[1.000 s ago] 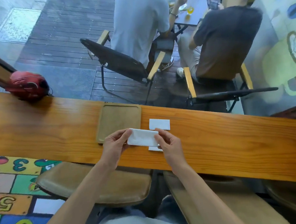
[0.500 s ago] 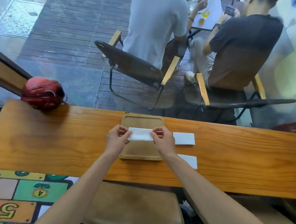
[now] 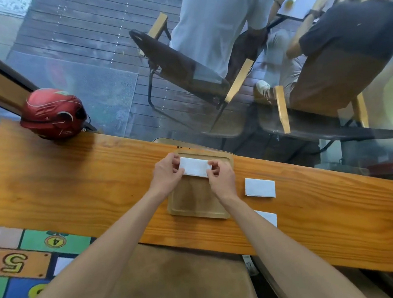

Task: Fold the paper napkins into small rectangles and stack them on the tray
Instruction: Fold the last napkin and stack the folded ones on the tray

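White paper, a folded napkin (image 3: 195, 169), is pinched at its two short ends over the far part of the wooden tray (image 3: 196, 208). The left hand (image 3: 168, 174) grips the left end with thumb and curled fingers; the right hand (image 3: 220, 177) nips the right end the same way, fingers bent inward. Both forearms reach forward from the bottom of the view, nearly parallel, wrists above the worktop (image 3: 76, 180). Whether the napkin touches the tray cannot be told.

Just right of the tray lies a second folded napkin (image 3: 260, 187) flat on the worktop, and nearer the front edge a third napkin (image 3: 269, 217), partly hidden by the right forearm. A red helmet (image 3: 52, 112) sits at the far left of the worktop, well apart from the hands. Beyond a glass pane, two people sit on chairs.
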